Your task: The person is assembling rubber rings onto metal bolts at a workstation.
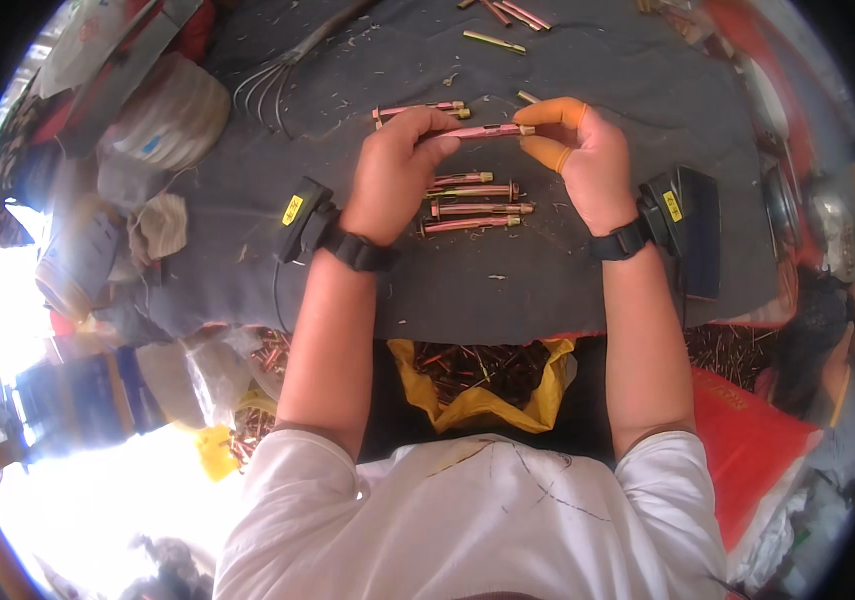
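Both my hands are over the dark cloth, joined by a pinkish metal expansion bolt lying crosswise between them. My left hand is closed on the bolt's left part, thumb and forefinger pinching it. At its right end, my right hand, with orange covers on thumb and forefinger, is closed round the tip. Just below lie several similar expansion bolts in a loose stack, most with washers and nuts on. More bolts lie partly hidden behind my left hand.
Dark cloth covers the table. A metal hand rake lies at the far left; loose metal sleeves lie at the far side. A dark blue slab is on the right. At my lap, a yellow bag holds metal parts.
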